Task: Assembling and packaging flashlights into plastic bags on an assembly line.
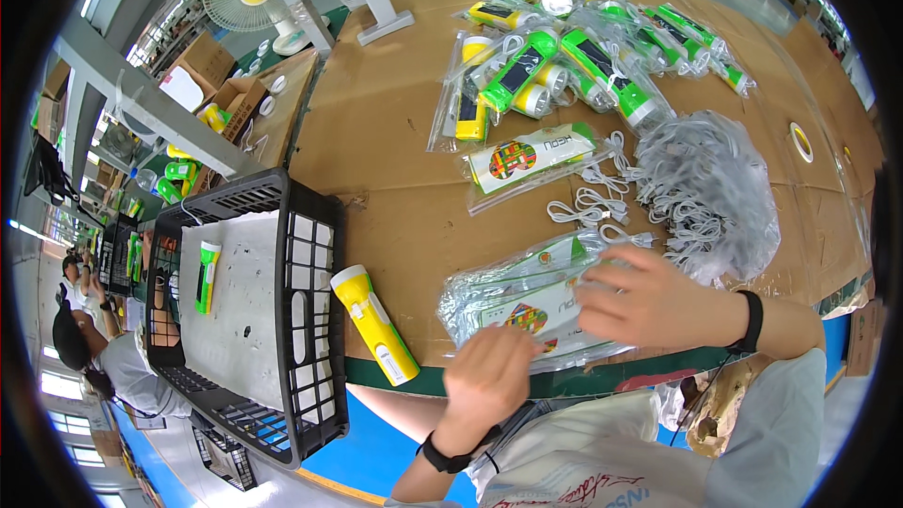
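In front of me is a pile of clear plastic bags (478, 293) with printed cards inside, white and green with a colourful patch. My left hand (491, 369) is closed at the near edge of the top bag, its fingers curled and the thumb reaching toward the card. Resting on the right part of the same pile is my right hand (640, 299), fingers bent and a little apart. Just beyond it lie coiled white cables (591, 207), beside a big bundle of cables in a clear bag (710, 193). Another bagged card (531, 158) lies apart, farther off.
Bagged green and yellow flashlights (522, 66) are heaped at the far side. A yellow flashlight (376, 325) lies by a black crate (318, 320) holding a green flashlight (207, 275). A tape roll (800, 143) sits at right. Another person (122, 357) works at left.
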Demonstrator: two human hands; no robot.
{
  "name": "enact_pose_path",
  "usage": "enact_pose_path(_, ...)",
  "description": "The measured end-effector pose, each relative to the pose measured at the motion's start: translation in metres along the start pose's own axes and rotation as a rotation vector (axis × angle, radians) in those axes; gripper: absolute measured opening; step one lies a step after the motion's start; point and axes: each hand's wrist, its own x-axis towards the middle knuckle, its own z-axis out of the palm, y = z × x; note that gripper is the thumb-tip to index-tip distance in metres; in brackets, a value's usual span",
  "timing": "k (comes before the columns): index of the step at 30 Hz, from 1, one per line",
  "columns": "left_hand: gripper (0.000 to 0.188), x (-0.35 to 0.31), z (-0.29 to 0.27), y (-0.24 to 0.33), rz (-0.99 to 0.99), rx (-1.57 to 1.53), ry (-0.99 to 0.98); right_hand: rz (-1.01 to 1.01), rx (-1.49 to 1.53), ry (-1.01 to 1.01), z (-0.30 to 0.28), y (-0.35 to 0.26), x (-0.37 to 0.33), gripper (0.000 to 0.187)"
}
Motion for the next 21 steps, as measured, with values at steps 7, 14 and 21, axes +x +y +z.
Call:
enact_pose_path(7, 0.011, -0.024, -0.059, -0.012, -0.214, -0.024, 0.106, 0.164, 0.261, 0.177, -0.006, 0.017, 0.009, 0.012)
enact_pose_path(14, 0.016, -0.038, -0.055, -0.007, -0.441, -0.396, 0.146, 0.103, 0.016, 0.313, -0.007, -0.014, 0.053, 0.015)
enact_pose_path(21, 0.025, -0.041, -0.058, -0.005, -0.394, -0.451, 0.198, -0.316, 0.01, 0.294, 0.004, -0.059, 0.08, 0.016)
